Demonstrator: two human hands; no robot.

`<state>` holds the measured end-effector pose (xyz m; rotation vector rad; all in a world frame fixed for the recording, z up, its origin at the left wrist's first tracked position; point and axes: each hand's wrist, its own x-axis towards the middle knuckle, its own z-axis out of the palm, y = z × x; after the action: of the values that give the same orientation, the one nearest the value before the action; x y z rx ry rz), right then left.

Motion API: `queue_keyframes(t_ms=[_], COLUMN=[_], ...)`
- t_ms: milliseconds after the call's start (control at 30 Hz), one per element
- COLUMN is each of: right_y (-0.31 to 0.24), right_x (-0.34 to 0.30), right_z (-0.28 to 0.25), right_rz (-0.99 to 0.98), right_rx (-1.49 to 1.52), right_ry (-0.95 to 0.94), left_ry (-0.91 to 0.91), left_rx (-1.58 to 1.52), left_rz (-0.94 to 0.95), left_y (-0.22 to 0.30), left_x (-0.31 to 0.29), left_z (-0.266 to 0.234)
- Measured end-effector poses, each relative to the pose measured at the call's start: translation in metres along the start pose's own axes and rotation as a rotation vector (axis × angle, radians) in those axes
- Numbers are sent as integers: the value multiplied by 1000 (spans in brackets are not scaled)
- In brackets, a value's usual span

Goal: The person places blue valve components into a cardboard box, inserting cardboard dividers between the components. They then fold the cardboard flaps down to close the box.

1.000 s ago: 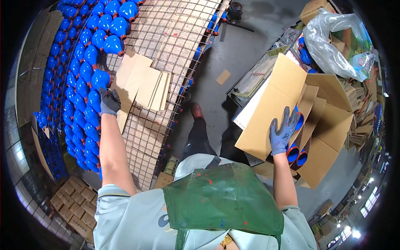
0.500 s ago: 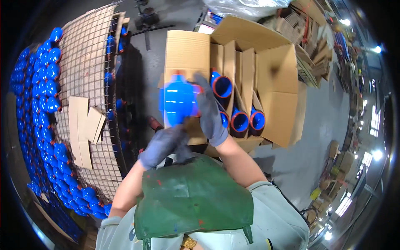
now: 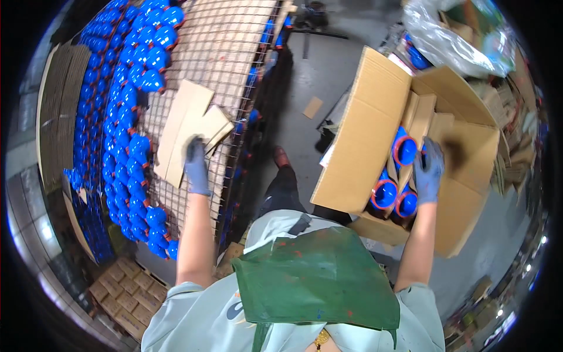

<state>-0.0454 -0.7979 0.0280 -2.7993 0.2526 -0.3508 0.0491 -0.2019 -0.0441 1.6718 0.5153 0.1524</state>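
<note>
The mesh-topped rack (image 3: 234,35) occupies the wearer's left; the open carton (image 3: 358,132) stands to the right, with floor between the two. Blue rounded pieces (image 3: 156,60) crowd the rack's far left side, left of the left hand. Inside the carton, three blue red-rimmed pieces (image 3: 404,151) sit among cardboard dividers, mouths up and toward the wearer, long axes running down and away. They lie just left of the right hand, the nearer one. On the mesh, a long cardboard strip (image 3: 186,108) slants from far right to near left, beside shorter cardboard pieces (image 3: 212,124).

Left hand (image 3: 197,170): arm extended forward over the cardboard — blurred, grip cannot be determined. Right hand (image 3: 431,170): forearm forward, gloved back uppermost, fingers bent down into the carton — whether they pinch anything cannot be told.
</note>
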Motion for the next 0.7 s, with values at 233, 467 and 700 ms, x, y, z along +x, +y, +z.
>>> queue_keyframes(t_ms=[233,467,700], right_y=[-140,-142,-141], right_x=[-35,-32,-37], right_z=[61,61,59], right_rz=[-40,-22,-28], right_rx=[-149,-192,-34], right_ry=[-85,-104,-53], left_ry=[509,-161,-719], left_rx=[1523,246,-756], left_rz=[-128,-184,-476], left_y=[16,51,88], left_x=[153,163,16], left_z=[-201,-207,26])
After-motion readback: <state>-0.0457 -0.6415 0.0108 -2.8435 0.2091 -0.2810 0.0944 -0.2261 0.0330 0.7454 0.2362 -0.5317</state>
